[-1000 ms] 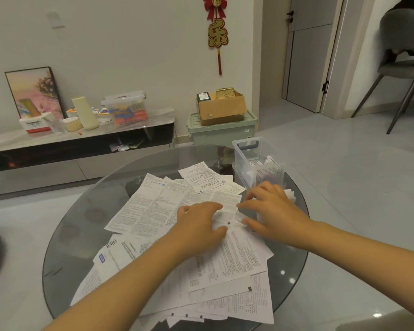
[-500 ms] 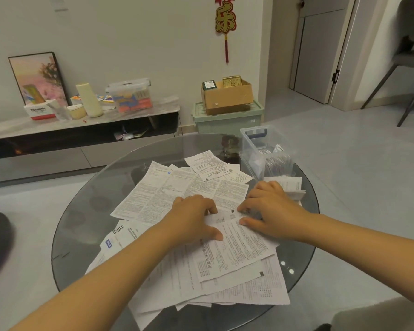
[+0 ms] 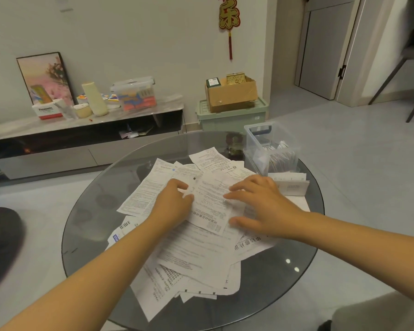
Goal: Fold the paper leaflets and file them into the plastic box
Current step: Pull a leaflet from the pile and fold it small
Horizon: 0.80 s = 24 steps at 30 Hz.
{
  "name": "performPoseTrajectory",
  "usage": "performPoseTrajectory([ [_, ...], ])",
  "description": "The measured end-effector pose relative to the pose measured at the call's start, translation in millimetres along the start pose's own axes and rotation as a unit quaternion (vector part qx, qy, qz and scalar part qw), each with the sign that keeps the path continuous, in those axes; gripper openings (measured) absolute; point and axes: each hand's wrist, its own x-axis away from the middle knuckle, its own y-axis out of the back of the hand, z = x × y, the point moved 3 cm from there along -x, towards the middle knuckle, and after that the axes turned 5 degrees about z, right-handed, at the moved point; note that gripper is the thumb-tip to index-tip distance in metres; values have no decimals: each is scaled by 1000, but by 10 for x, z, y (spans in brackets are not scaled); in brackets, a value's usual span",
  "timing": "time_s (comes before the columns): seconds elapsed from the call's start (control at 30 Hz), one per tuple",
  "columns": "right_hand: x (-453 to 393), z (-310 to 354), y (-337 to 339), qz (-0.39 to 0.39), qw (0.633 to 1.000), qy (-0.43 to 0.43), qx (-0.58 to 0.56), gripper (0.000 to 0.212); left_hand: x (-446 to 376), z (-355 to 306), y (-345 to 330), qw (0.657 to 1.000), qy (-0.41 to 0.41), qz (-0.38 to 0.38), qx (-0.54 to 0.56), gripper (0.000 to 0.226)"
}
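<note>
the task looks partly done, with most of it left. on the round glass table [image 3: 101,211] a clear plastic box [image 3: 270,149] stands at about 2 o'clock near the far right rim, and it already holds a row of folded leaflets [image 3: 282,158] standing on edge, filling roughly its near half as far as can be seen through the wall. just beside the box, on its near side, lies a small stack of folded leaflets [image 3: 289,185] not yet filed.

the bulk of the work remains: a loose heap of unfolded paper leaflets [image 3: 194,256] covers the table from the centre out to 6 o'clock, many sheets overlapping, with more fanned toward 10 and 12 o'clock.

both hands work one leaflet [image 3: 210,201] on top of the heap at the centre. the left hand [image 3: 175,201] has its fingers curled at the sheet's left edge and appears to pinch it, though the exact hold is hidden under the hand. the right hand [image 3: 261,204] lies with fingers spread and fairly straight, pressing the sheet's right side flat. by the look of it, this sheet is being lined up or creased for a fold, so it is not ready for the box yet.
</note>
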Motion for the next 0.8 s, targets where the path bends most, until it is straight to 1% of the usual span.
performPoseTrajectory([
  [0.07, -6, 48, -75, 29, 999, 7, -14, 70, 6, 31, -3, 1000, 7, 19, -16, 45],
  [0.13, -25, 82, -150, 40, 999, 11, -26, 84, 27, 29, -5, 997, -17, 44, -57, 55],
  [0.2, -38, 133, -202, 53, 998, 10, -39, 89, 67, 0, 4, 987, -72, 60, -133, 50],
  [0.23, -45, 156, -227, 56, 997, 11, -45, 89, 92, -14, 9, 976, -107, 67, -180, 44],
  [0.27, -46, 183, -236, 58, 997, 13, -44, 87, 117, -31, 4, 962, -142, 81, -217, 40],
  [0.33, -67, 234, -260, 54, 998, 12, -39, 73, 159, -1, -7, 946, -180, 130, -234, 40],
  [0.4, -89, 249, -260, 34, 999, 12, -38, 56, 169, 65, -14, 943, -182, 176, -215, 49],
  [0.47, -102, 266, -249, 12, 999, 20, -45, 46, 169, 114, -4, 940, -180, 197, -214, 55],
  [0.5, -104, 271, -246, 10, 998, 20, -53, 41, 169, 132, 16, 939, -180, 198, -214, 55],
  [0.57, -100, 261, -235, 6, 997, 9, -82, 34, 167, 143, 57, 941, -189, 188, -209, 47],
  [0.63, -84, 252, -190, -13, 991, -16, -132, 27, 170, 144, 91, 946, -197, 173, -190, 35],
  [0.7, -76, 220, -143, -25, 979, -51, -196, 18, 186, 134, 108, 955, -192, 162, -159, 29],
  [0.8, -67, 191, -108, -32, 959, -103, -261, 16, 200, 89, 120, 967, -172, 148, -115, 14],
])
